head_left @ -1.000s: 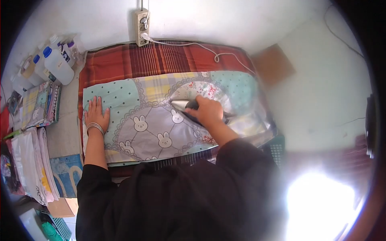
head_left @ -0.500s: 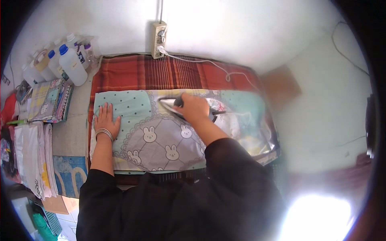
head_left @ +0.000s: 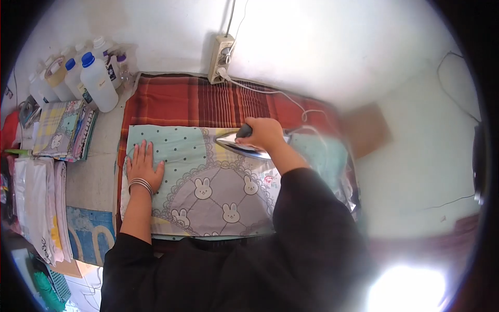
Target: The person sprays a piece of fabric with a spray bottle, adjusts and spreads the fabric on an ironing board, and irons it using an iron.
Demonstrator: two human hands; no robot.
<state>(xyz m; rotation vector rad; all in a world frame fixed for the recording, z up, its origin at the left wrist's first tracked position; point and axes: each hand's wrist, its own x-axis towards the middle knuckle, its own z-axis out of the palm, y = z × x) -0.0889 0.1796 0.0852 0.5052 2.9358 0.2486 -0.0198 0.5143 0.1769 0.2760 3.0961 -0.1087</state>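
A patterned cloth (head_left: 227,195) with bunnies, dots and yellow checks lies spread on a red striped blanket (head_left: 171,99). My left hand (head_left: 145,169) rests flat on its dotted left part, fingers apart, bangles at the wrist. My right hand (head_left: 264,136) is wrapped round the dark handle of an iron (head_left: 241,148). The iron lies on the cloth's upper middle, its silver tip pointing left. My hand and forearm cover part of the iron.
A power strip (head_left: 221,60) hangs against the wall, with a white cord running right. Bottles (head_left: 100,86) stand at the back left, above folded cloths (head_left: 65,130) and a hanging stack of fabric (head_left: 39,197). A brown board (head_left: 366,130) is at the right.
The iron in my right hand has moved up and left over the cloth from the bunny area to the yellow checks. My left hand has stayed flat on the dotted part. The view has shifted.
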